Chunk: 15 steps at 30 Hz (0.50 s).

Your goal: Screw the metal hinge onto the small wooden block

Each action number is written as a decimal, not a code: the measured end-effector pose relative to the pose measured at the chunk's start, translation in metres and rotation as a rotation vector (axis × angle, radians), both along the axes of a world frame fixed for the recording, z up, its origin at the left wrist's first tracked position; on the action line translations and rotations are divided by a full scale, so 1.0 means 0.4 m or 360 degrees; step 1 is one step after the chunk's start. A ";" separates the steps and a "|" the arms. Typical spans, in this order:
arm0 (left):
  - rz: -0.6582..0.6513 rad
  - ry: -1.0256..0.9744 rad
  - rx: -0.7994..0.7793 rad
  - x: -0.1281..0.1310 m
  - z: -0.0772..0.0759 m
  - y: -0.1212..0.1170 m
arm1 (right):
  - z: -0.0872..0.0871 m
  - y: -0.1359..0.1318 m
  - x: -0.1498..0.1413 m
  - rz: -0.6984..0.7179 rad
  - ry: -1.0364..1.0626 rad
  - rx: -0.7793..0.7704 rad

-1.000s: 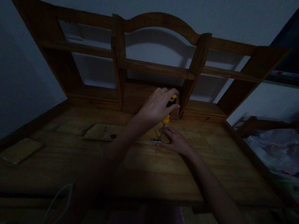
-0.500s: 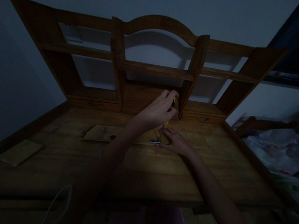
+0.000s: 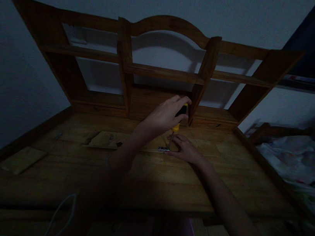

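My left hand (image 3: 170, 112) grips the yellow and black handle of a screwdriver (image 3: 176, 127), held nearly upright. Its shaft runs down to the right end of a small shiny metal piece (image 3: 163, 149). That piece lies on a thin wooden strip (image 3: 136, 142) on the desk. Low beside it rests my right hand (image 3: 185, 148), thumb and fingers spread apart around the screwdriver's tip. The right thumb is at the metal piece's near side, and the fingers reach over the strip. Whether a screw sits under the tip is too dark to tell.
A wooden shelf unit (image 3: 163, 73) stands at the back of the desk (image 3: 148, 183). On the left lie a flat, pale brown piece (image 3: 22, 159) and a small metal item (image 3: 59, 135). White plastic bags (image 3: 295, 155) are beyond the right edge. A white cord loop (image 3: 72, 207) hangs front left.
My left hand has shifted slightly right and turned on the screwdriver's handle, showing more of it. The right hand and the metal piece stay in place.
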<state>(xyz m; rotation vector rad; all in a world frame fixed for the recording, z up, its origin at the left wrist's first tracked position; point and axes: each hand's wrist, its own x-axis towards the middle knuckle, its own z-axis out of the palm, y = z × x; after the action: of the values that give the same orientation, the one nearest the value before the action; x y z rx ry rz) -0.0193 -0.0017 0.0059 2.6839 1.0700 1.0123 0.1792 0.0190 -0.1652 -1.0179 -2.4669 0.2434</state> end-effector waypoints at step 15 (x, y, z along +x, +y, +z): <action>0.0067 0.0105 -0.0152 0.005 0.013 -0.023 | 0.000 0.002 0.003 -0.0004 0.0000 -0.0008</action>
<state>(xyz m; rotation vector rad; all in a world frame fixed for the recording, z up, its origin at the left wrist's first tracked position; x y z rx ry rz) -0.0173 -0.0107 0.0111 2.6456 1.1606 0.8614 0.1805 0.0198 -0.1650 -1.0230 -2.4658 0.2491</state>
